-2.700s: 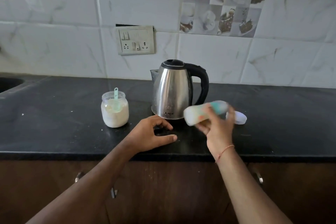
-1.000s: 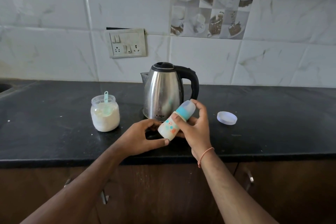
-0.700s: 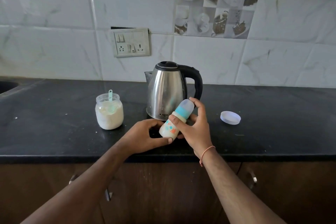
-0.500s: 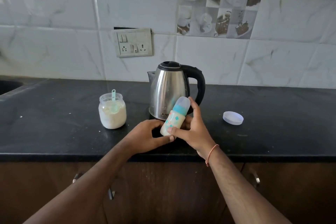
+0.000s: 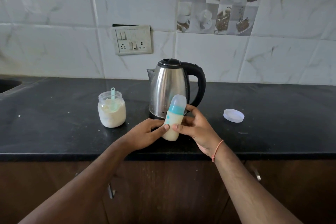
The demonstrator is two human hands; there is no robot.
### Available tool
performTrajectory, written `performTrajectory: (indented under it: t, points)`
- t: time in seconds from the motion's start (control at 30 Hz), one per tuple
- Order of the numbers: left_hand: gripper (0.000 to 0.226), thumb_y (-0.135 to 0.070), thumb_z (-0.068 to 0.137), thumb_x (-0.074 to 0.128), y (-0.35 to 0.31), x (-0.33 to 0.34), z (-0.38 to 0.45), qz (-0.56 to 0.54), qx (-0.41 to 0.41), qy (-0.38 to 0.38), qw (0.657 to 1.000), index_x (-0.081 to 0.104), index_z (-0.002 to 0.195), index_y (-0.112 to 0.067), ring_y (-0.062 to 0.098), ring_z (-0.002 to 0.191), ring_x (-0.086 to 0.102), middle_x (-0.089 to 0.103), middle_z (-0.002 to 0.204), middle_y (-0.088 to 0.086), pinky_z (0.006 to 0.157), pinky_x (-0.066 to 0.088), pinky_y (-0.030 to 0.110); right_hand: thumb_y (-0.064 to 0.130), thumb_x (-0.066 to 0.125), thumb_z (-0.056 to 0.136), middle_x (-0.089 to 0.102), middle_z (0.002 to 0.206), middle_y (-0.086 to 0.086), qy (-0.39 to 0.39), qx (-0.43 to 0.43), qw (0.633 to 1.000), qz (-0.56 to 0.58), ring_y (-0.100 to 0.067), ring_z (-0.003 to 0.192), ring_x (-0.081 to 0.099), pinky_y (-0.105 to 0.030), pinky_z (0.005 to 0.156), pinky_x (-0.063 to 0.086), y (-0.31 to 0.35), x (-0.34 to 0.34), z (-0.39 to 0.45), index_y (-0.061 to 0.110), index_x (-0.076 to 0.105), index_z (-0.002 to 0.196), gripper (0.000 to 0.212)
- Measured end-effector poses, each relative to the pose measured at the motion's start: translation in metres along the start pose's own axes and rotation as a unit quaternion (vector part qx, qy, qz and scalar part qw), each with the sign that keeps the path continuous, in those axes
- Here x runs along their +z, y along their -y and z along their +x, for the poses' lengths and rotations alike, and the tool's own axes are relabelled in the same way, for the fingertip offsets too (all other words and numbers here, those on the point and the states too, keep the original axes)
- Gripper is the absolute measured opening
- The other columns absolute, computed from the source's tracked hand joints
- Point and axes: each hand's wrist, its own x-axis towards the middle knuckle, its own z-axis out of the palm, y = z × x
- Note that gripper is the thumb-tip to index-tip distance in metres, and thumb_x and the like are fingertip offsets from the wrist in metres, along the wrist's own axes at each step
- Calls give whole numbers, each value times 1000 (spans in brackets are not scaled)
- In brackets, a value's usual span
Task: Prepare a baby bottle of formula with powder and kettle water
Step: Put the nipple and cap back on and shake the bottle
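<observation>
Both hands [image 5: 145,132] grip smooth cylindrical milky bottle [image 5: 172,122], steel kettle [image 5: 169,87]

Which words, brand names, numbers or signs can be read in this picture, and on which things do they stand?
No text can be read for certain.
Kettle: a small dark mark low on the steel body, too blurred to read.
Baby bottle: only teal printed shapes, no letters that can be made out.
Switch plate: no lettering visible.
Powder jar and loose lid: no label.
</observation>
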Motion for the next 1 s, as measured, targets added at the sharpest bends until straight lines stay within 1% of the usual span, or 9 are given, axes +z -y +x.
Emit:
performTrajectory:
  t: [0.1, 0.27, 0.4, 0.47, 0.57, 0.67, 0.73, 0.83, 1.0]
  points:
    - [56, -66, 106, 44, -1, 1, 1, 2, 0, 3, 1000, 75, 130, -26, 18, 109, 74, 80, 116, -6, 102, 57, 48, 35, 99, 68, 77, 125, 0, -29, -7, 998, -52, -17, 117, 73, -35, 96, 63, 1, 6, -1, 32, 58, 138, 81]
    - [40, -65, 106, 51, -1, 1, 2, 21, 19, 4, 1000, 72, 127, -39, 17, 99, 76, 80, 110, -8, 93, 60, 46, 46, 94, 79, 79, 112, 8, -58, -16, 990, -126, -8, 107, 74, -26, 88, 62, 2, 16, -3, 32, 69, 122, 52]
    - [36, -45, 98, 78, 0, 5, 0, 59, 28, -25, 998, 70, 132, -36, -5, 109, 71, 77, 116, -26, 93, 53, 16, 54, 89, 83, 77, 115, 10, -78, -17, 985, -151, -7, 108, 73, -27, 90, 61, 0, 22, -2, 31, 67, 127, 55]
    - [37, -43, 98, 78, 0, 6, 0, 66, 27, -39, 997, 70, 132, -35, -6, 108, 71, 76, 115, -26, 90, 52, 12, 46, 88, 87, 77, 116, 8, -63, -9, 988, -141, -9, 110, 73, -27, 91, 61, 2, 20, -2, 30, 66, 129, 50]
    - [38, -45, 101, 73, 0, 6, 1, 71, 17, -31, 997, 67, 135, -31, -3, 107, 70, 76, 116, -21, 90, 54, 18, 16, 84, 93, 76, 124, 1, -5, 9, 996, -83, -15, 120, 72, -29, 95, 61, 4, 11, -5, 26, 64, 135, 47]
    - [44, -46, 105, 67, 2, 3, 0, 44, -2, -23, 999, 63, 144, -28, -3, 115, 68, 73, 125, -19, 99, 54, 23, 3, 80, 94, 76, 128, -4, 5, 0, 999, -33, -20, 124, 72, -36, 100, 61, 4, 6, -5, 22, 61, 140, 53]
    - [50, -50, 107, 60, 3, 2, -1, 11, -9, -26, 1000, 58, 152, -29, -3, 124, 66, 72, 134, -19, 108, 51, 26, 4, 82, 93, 73, 131, -6, -9, -13, 1000, -12, -23, 125, 71, -43, 102, 62, 5, 7, -5, 25, 53, 144, 63]
    - [53, -52, 108, 54, 1, 2, -1, -16, -9, -28, 999, 55, 157, -31, -4, 131, 62, 70, 140, -22, 113, 47, 22, 7, 84, 92, 64, 138, -3, -30, -25, 999, -4, -20, 128, 69, -48, 102, 62, 4, 9, -3, 39, 27, 160, 94]
    - [52, -55, 107, 54, 1, 1, -1, -20, -23, -21, 999, 62, 151, -29, -1, 126, 67, 74, 134, -19, 111, 51, 27, 13, 81, 96, 61, 142, 2, -40, -37, 999, -2, -14, 123, 71, -45, 93, 65, 3, 11, -5, 61, -5, 163, 119]
